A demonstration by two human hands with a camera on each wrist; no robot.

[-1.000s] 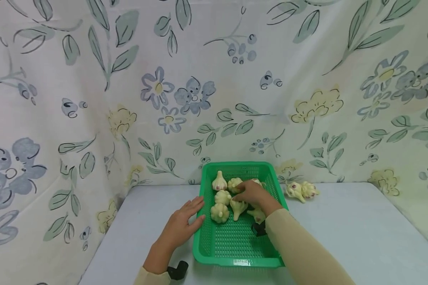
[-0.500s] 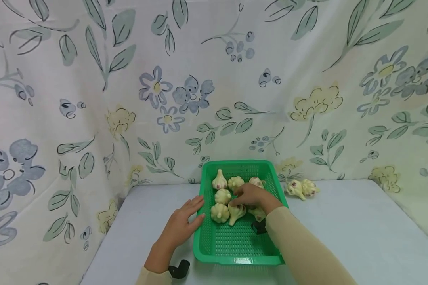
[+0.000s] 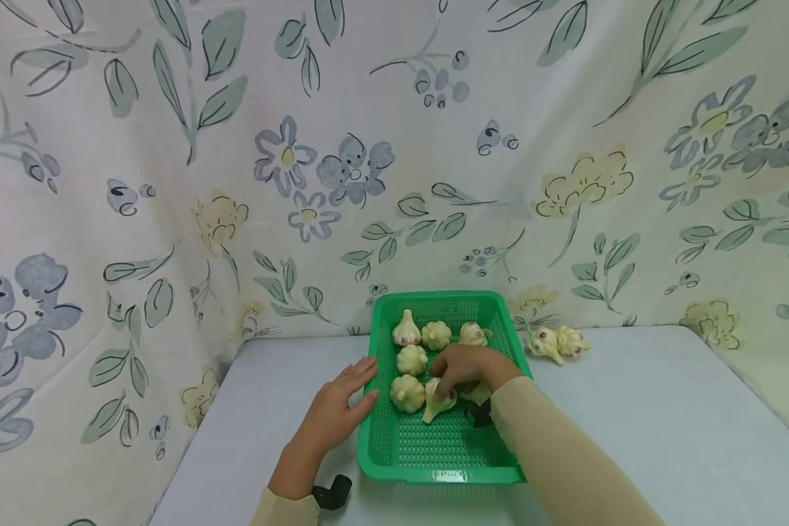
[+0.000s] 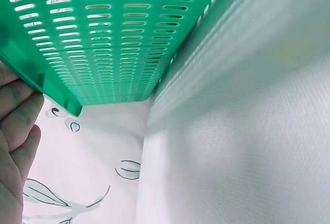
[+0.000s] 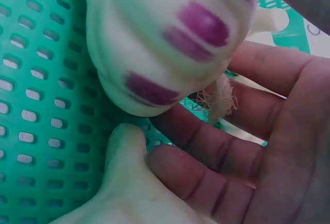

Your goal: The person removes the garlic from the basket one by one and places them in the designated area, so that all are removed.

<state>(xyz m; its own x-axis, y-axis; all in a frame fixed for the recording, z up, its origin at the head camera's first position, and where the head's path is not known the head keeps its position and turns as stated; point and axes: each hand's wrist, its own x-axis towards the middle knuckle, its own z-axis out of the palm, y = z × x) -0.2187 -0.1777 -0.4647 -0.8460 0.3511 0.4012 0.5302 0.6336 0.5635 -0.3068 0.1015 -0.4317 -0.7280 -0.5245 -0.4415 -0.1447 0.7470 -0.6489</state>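
In the head view, a green perforated plastic basket (image 3: 448, 476) stands on the table with several garlic bulbs in it. My right hand (image 3: 471, 365) reaches inside and holds one garlic bulb (image 3: 439, 398) by thumb and fingers, its stem toward the near left. Purple streaks mark this garlic bulb (image 5: 160, 38) in the right wrist view, where another bulb (image 5: 134, 198) lies by my fingertips. The left hand (image 3: 334, 405) rests along the basket's left rim with fingers fairly straight. In the left wrist view its fingertips touch the rim from outside.
Two more garlic bulbs (image 3: 557, 345) lie on the white table (image 3: 638, 409) right of the basket. Behind the table hangs a floral cloth (image 3: 394, 146). Inside, bulbs sit left and behind my right hand; the basket's near floor (image 3: 434, 449) shows bare mesh.
The bulb under my right hand has shifted slightly nearer to me, its stem swinging toward the near left. My right hand has come nearer too. The left hand stays on the rim.
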